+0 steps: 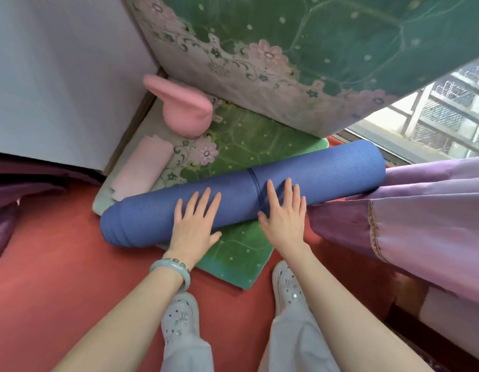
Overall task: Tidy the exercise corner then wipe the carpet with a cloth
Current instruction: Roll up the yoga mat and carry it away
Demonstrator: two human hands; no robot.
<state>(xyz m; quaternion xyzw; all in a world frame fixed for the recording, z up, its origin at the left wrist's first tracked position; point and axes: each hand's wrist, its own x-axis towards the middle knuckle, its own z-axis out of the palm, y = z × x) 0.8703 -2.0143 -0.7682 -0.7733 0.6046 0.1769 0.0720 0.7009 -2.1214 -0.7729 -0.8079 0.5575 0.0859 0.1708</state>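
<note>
At nine o'clock a pale wall (58, 76) fills the upper left, with dark purple fabric (7, 200) bunched below it on the red floor (45, 277). Moving right, a folded pink cloth (143, 167) lies on the pale border of the green floral carpet (241, 253), and at eleven o'clock from it a pink padded object (183, 108) sits in the corner, against the wall and touching a second piece of green floral carpet (286, 49) that stands raised behind it.

Across the middle lies the rolled blue yoga mat (326, 167), slanting from eight o'clock up to two o'clock, on the green carpet, with a thin band around its centre. The left hand (194, 224), with a pale green bangle (171, 269) on its wrist, is spread flat on the roll's near side, fingers extended, gripping nothing. The right hand (284, 216) is likewise flat and open, pressed on the roll just beside the band. Below, at six o'clock, two white shoes (180, 318) stand on the red floor under light grey trouser legs.

At three o'clock the mat's far end touches a lilac curtain (420, 216), and above it a window (447, 111) shows railings outside.
</note>
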